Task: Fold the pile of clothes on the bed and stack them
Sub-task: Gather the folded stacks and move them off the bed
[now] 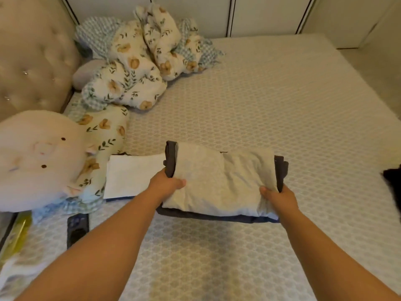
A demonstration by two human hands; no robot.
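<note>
Tufted beige headboard (32, 57) left; white panelled wall (191, 11) behind; warm dim light.

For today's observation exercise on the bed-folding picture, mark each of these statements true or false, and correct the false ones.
1. Both hands grip the folded bundle of clothes. True: the left hand holds its left end, the right hand its right end.
2. The white folded cloth lies to the right of the bundle. False: it lies to its left, beside the round plush toy.
3. A remote control lies on the mattress near the left forearm. True.
4. The floral bedding is neatly folded. False: it lies crumpled near the headboard.
</note>
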